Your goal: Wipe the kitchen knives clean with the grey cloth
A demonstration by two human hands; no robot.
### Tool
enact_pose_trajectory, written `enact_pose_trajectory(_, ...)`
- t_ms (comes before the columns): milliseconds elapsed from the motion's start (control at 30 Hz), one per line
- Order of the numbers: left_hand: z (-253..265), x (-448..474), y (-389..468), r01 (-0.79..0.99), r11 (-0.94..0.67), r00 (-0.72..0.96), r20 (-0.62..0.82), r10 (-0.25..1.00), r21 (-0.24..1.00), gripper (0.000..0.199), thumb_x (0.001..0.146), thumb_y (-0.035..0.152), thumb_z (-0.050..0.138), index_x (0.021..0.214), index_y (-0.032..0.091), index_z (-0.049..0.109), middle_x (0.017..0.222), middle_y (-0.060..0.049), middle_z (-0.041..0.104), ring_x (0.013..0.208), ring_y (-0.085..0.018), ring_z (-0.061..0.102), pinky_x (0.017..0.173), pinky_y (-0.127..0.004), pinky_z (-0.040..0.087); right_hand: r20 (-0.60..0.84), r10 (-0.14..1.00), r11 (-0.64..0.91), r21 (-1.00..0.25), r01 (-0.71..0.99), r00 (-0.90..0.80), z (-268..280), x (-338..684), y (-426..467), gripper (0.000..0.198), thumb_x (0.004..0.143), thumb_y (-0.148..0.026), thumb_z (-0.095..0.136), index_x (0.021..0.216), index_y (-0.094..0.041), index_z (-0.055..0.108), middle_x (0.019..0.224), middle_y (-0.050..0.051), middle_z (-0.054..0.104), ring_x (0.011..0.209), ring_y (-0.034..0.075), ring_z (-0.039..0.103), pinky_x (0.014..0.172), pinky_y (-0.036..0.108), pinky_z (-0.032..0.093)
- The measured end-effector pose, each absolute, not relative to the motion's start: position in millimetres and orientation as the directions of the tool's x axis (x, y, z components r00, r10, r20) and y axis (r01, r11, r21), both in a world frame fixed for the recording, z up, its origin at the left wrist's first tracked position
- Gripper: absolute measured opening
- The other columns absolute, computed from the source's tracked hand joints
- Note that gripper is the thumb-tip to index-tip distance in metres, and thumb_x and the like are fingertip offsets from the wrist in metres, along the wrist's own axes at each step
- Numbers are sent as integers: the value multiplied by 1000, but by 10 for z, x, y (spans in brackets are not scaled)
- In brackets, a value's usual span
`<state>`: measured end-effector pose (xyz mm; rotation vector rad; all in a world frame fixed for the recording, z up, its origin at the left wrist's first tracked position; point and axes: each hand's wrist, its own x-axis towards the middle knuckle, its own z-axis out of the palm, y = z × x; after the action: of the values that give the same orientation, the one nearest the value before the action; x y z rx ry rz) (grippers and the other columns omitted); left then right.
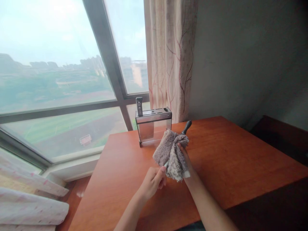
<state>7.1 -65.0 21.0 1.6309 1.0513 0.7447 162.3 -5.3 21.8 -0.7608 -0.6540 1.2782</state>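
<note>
A grey towel hangs in folds above the table, bunched in my right hand, whose fingers are partly hidden by the cloth. Out of the towel's far side sticks a black handle; the rest of that tool is covered. My left hand is closed, pinching a thin pale piece at the towel's near edge. That piece lines up with the black handle, but I cannot tell whether they are one object. Just beyond stands a clear-sided knife block with a dark-handled utensil upright in its left slot.
The reddish-brown wooden table spreads under my hands, with its right and near edges in shadow. A large window is at the left, with a patterned curtain behind the block. Another curtain hangs at the lower left.
</note>
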Motion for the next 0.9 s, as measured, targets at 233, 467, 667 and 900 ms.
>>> enact_pose_trajectory(233,199,76,-580,505,-303,334,141,932,808,49,92,48,38,59,16,53,53,0,49,50,-11,44,51,-22,28,-70,951,126,-800,-586,301,327,1738,27,37,71,-51,70,87,-19,63,73,2,68,65,18,61,60,30,51)
enact_pose_trajectory(467,229,24,-593,694,-380,274,264,925,611,30,92,38,42,81,20,63,72,-4,61,65,-15,53,61,-23,33,4,933,168,-890,-424,361,307,1695,-27,41,71,-50,70,92,-15,64,79,4,69,72,20,62,63,29,50)
enact_pose_trajectory(667,246,1,-576,364,-247,361,108,926,898,39,92,46,42,73,16,58,57,2,45,53,-11,39,53,-23,29,122,894,242,-941,-236,431,300,1767,-37,33,73,-50,69,74,-17,65,70,5,68,65,20,59,57,31,47)
enact_pose_trajectory(900,313,59,-636,-154,141,376,-74,924,978,42,85,53,51,74,13,56,46,7,33,44,-7,25,45,-22,17,-10,976,120,-811,-573,218,311,1781,-77,31,73,-49,69,94,-26,67,87,4,73,77,27,67,61,36,53)
